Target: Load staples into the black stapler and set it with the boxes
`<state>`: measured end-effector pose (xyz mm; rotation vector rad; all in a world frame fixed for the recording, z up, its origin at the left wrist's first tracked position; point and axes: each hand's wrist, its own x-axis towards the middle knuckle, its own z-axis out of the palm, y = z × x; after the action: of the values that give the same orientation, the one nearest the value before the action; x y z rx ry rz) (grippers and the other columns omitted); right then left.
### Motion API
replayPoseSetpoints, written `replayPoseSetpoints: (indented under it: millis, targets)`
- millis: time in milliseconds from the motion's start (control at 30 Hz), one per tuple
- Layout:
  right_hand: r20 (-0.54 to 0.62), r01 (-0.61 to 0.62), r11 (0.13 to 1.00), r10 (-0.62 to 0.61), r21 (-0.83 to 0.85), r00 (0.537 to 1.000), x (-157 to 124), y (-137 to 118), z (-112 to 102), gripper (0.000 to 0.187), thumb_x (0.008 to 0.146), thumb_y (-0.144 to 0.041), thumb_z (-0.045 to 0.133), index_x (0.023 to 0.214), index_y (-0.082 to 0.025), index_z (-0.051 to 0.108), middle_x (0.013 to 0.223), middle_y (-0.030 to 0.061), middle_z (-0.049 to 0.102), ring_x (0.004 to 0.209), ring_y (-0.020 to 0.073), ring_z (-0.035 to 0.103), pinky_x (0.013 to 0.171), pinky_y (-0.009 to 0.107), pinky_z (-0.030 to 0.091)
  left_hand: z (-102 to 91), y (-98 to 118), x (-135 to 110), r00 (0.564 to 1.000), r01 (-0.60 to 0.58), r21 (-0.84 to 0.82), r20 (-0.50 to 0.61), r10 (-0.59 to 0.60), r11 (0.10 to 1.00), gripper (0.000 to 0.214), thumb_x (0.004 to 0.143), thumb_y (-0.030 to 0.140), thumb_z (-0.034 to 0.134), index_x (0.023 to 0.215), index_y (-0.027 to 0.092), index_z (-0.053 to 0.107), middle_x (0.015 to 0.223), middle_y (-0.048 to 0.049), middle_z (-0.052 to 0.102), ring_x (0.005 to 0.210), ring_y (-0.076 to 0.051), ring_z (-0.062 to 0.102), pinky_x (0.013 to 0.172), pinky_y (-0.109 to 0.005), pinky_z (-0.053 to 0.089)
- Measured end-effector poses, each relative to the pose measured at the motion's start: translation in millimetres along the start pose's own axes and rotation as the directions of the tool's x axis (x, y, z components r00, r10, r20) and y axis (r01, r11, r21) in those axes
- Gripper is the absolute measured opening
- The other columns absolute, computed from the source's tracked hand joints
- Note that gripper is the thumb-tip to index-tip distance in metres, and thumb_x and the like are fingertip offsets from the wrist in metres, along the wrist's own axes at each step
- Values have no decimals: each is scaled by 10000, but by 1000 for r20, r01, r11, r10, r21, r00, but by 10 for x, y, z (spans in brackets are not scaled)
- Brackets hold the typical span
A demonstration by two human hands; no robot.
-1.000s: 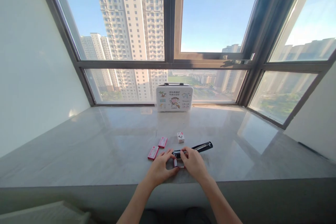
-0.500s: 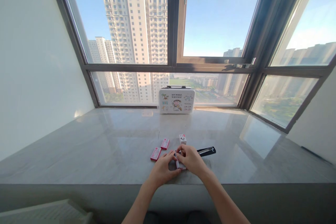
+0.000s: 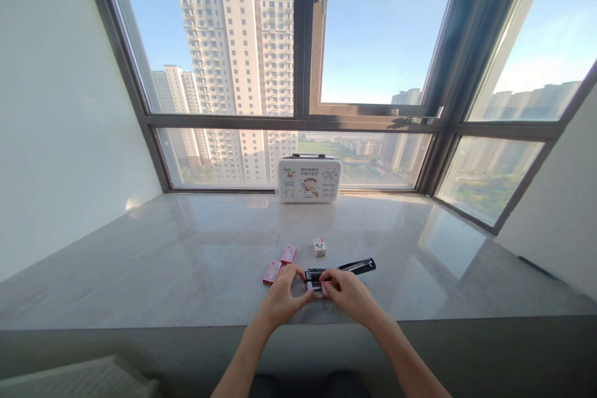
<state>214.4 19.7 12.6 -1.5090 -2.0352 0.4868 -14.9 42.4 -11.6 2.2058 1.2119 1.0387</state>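
My left hand (image 3: 282,296) and my right hand (image 3: 351,294) meet near the front edge of a grey marble sill (image 3: 186,261). Both pinch a small red and white box (image 3: 318,288) between their fingertips. Just behind the fingers lies a black stapler (image 3: 342,269), opened out flat with its metal rail showing. Two red staple boxes (image 3: 272,272) (image 3: 288,254) lie to the left of my left hand. A small white box (image 3: 319,247) stands a little further back.
A white tin case with cartoon prints (image 3: 309,180) stands upright against the window at the back of the sill. Dark window frames (image 3: 303,118) rise behind it, with one sash open. A white wall (image 3: 56,137) closes off the left side.
My right hand has come down off the stapler's near end, so more of the stapler shows. Both hands now hold the small box lower and closer to the sill's front. The view has shifted slightly.
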Motion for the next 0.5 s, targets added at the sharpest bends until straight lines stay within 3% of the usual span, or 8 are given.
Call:
replayPoseSetpoints:
  millis: [67, 167, 267, 367, 500]
  targets:
    - [-51, -71, 996, 68, -50, 996, -46, 119, -57, 150, 960, -322, 571, 949, -232, 690, 678, -6, 648, 641, 173, 580, 585, 251, 275, -12, -3, 21, 999, 36, 74, -38, -33, 997, 229, 893, 435, 598, 873, 208, 611, 972, -45, 681, 936, -207, 615, 848, -315, 454]
    - [-92, -195, 966, 181, -168, 979, -103, 291, -80, 340, 992, -425, 533, 762, -205, 654, 691, 45, 661, 647, 197, 591, 574, 269, 257, 18, 17, 51, 994, 105, 195, -10, -105, 975, 361, 968, 441, 462, 730, 207, 601, 783, -20, 658, 835, -196, 595, 775, -302, 398]
    - [-54, -220, 948, 213, -228, 975, -120, 320, 25, 473, 1025, -483, 455, 690, -207, 645, 726, 89, 682, 693, 226, 629, 587, 279, 277, 111, 87, 60, 991, 112, 293, 42, -130, 950, 365, 965, 415, 461, 710, 216, 631, 752, -23, 666, 838, -203, 598, 784, -314, 357]
    - [-76, -220, 945, 207, -242, 975, -84, 218, 186, 483, 1024, -529, 437, 725, -218, 654, 780, 99, 704, 739, 242, 653, 606, 278, 310, 201, 171, 48, 992, 91, 340, 54, -115, 936, 341, 956, 390, 472, 720, 213, 641, 772, -47, 680, 842, -213, 603, 784, -325, 346]
    - [-71, -227, 962, 219, -151, 973, -61, 273, 195, 534, 1001, -602, 437, 679, -213, 610, 717, 74, 689, 691, 227, 644, 577, 274, 317, 199, 251, 14, 993, 97, 321, 31, -113, 942, 390, 993, 403, 407, 742, 210, 635, 782, -52, 685, 813, -209, 613, 753, -318, 356]
